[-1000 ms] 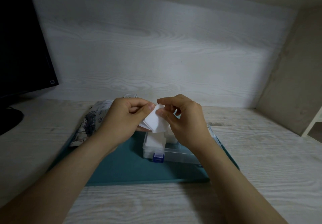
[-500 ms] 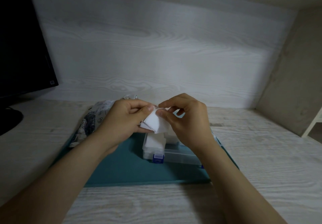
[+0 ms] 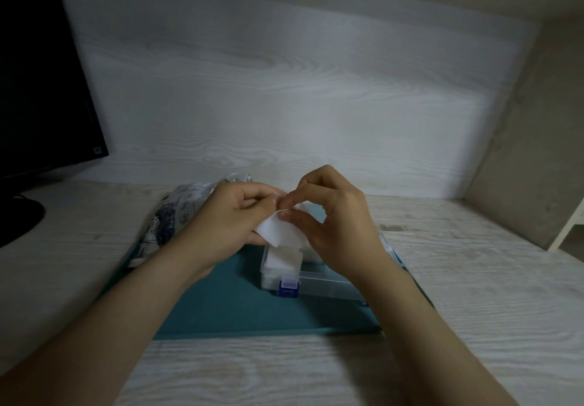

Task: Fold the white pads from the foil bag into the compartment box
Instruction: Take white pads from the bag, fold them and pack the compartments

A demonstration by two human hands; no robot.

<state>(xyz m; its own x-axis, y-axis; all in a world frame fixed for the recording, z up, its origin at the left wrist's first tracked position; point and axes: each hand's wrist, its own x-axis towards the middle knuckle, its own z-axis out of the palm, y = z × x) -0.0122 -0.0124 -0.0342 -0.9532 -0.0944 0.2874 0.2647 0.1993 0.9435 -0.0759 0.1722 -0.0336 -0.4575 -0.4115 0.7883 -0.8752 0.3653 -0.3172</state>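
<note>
Hands meet above the far half of a teal rectangular mat (image 3: 240,304), which lies on the pale wood-grain surface (image 3: 474,295) toward its near edge. Between them hangs a soft white square pad (image 3: 278,232), held in the air and touching nothing else. The left hand (image 3: 230,216) has its grip narrowed to a thumb-and-forefinger pinch on the pad's upper left part. The right hand (image 3: 335,225) pinches the top edge just beside it, so the two sets of fingertips nearly touch.

The pad slants down and to the left from that pinch, and its lower corner droops free. It looks limp and already doubled over, though how many layers it has cannot be told from this angle.

A clear plastic compartment box (image 3: 328,282) with a blue latch (image 3: 289,287) sits on the mat directly below the grips, its long axis running left to right. Its left end compartment holds a stack of folded white pads (image 3: 282,258) and lies straight under the drooping corner, so the drop is probably short and downward. The right hand hovers over the box; the left is just off its left end.

A crinkled printed foil bag (image 3: 170,219) rests at the mat's far left corner, behind the left hand.
</note>
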